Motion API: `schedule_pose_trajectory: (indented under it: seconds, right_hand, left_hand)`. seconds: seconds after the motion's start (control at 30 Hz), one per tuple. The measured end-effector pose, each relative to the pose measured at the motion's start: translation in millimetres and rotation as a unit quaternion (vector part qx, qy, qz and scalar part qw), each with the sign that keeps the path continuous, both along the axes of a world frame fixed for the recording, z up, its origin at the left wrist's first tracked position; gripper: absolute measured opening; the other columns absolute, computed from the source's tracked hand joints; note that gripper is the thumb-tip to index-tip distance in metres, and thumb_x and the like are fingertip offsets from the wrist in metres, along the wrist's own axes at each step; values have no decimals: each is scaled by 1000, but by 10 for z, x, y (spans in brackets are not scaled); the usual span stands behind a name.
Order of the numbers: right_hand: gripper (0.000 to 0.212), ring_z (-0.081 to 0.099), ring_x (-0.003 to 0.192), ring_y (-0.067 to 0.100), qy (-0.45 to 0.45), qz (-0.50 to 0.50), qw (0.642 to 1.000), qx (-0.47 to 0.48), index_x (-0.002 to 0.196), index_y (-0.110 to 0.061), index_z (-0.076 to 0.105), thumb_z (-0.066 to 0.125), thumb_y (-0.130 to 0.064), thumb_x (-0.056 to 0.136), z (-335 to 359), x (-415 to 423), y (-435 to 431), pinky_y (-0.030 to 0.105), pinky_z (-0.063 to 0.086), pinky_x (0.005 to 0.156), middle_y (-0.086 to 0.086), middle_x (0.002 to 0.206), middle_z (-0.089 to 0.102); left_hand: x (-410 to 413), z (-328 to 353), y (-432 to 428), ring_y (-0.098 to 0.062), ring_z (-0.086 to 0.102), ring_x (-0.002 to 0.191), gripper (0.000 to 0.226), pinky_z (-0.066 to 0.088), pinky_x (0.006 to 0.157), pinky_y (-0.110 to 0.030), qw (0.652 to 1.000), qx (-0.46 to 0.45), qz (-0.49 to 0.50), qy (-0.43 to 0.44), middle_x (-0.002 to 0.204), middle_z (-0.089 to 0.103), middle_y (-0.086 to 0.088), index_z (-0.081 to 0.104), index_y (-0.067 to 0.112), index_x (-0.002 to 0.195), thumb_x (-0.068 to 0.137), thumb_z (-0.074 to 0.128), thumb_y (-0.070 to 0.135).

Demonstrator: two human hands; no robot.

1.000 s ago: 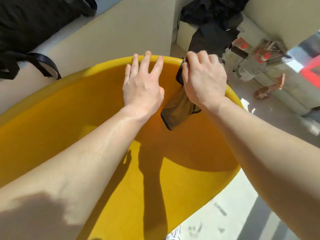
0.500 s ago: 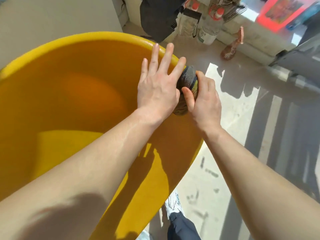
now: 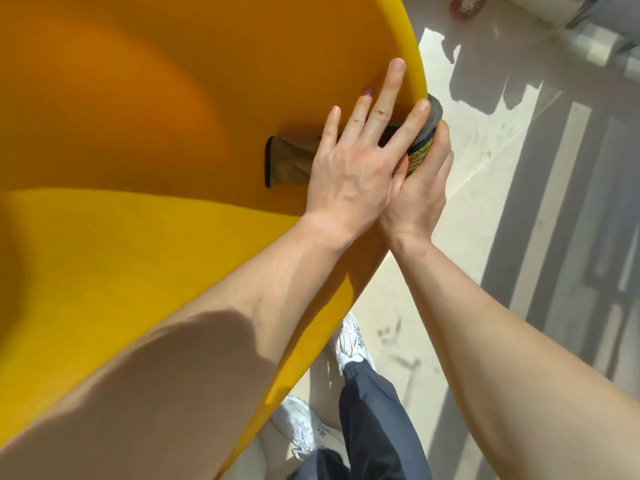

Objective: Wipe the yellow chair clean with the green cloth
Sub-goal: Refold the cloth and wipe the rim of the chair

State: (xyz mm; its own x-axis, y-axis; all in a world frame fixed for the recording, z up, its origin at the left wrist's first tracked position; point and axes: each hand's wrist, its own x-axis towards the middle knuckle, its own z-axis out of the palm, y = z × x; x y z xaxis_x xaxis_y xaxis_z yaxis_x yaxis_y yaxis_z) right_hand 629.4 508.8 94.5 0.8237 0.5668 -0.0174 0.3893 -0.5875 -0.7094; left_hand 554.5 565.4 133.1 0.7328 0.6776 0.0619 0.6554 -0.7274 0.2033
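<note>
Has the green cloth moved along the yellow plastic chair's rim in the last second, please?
Yes. The green cloth, gripped by the right hand, has slid along the yellow chair rim from its top curve to the right-hand edge.

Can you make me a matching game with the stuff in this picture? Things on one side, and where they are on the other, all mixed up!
Things:
1. green cloth
2. left hand
3. white shoes
4. right hand

Places:
A. on the floor below the chair
B. flat on the yellow chair's inside wall
C. draped over the chair's rim
D. gripping the cloth outside the rim

Pairs: 1-C, 2-B, 3-A, 4-D
</note>
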Motion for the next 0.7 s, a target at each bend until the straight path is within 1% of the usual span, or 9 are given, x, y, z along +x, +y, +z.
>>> schedule_pose_trajectory:
  seconds: [0.1, 0.17, 0.3, 0.4, 0.53, 0.63, 0.7]
  right_hand:
    - [56, 49, 122, 11, 42, -38, 998, 5, 153, -20, 31, 49, -37, 102, -176, -170, -239, 21, 37, 87, 2, 148, 47]
    - [59, 50, 127, 15, 71, -51, 996, 1, 153, -19, 28, 47, -42, 102, -306, -282, -403, 23, 37, 90, 3, 150, 46]
    - [65, 53, 128, 24, 126, -70, 989, -41, 153, -17, 21, 42, -50, 102, -559, -638, -803, 33, 43, 96, 7, 149, 49]
    - [63, 56, 125, 30, 180, -94, 976, -78, 152, -16, 22, 41, -49, 103, -703, -1085, -1147, 35, 45, 94, 12, 145, 53]
    - [57, 60, 120, 34, 276, -122, 942, -148, 150, -19, 23, 39, -48, 104, -774, -1855, -1622, 35, 45, 87, 14, 139, 58]
    - [62, 57, 122, 38, 327, -135, 913, -203, 153, -18, 18, 37, -51, 104, -710, -2357, -1873, 40, 44, 92, 19, 142, 55]
    - [66, 56, 124, 39, 356, -151, 893, -231, 156, -17, 15, 38, -50, 104, -643, -2646, -1981, 40, 42, 93, 20, 142, 55]
  left_hand:
    - [-226, -378, -259, -33, 45, 140, 56, 41, 110, -51, 998, -55, -16, -31, 162, 32, -13, 28, 30, 157, 104, 47, 29]
    - [-400, -588, -427, -29, 46, 139, 61, 42, 110, -48, 995, -92, -23, -39, 159, 38, -10, 28, 31, 157, 101, 51, 20]
    - [-747, -824, -726, -24, 36, 147, 70, 35, 116, -43, 981, -189, -28, -33, 164, 29, 0, 28, 33, 157, 94, 53, 12]
    - [-1147, -923, -982, -22, 30, 150, 73, 30, 119, -42, 971, -237, -44, 8, 166, 24, 3, 29, 33, 157, 93, 55, 9]
    - [-1874, -901, -1383, -16, 16, 154, 75, 16, 124, -39, 945, -311, -50, 90, 167, 13, 8, 25, 33, 158, 94, 55, 8]
    - [-2392, -793, -1664, -12, 8, 154, 75, 9, 125, -36, 919, -369, -25, 134, 168, 6, 11, 21, 33, 158, 96, 51, 4]
    - [-2681, -702, -1813, -10, 5, 154, 75, 8, 125, -36, 902, -395, -16, 172, 168, 3, 12, 17, 33, 159, 97, 48, 2]
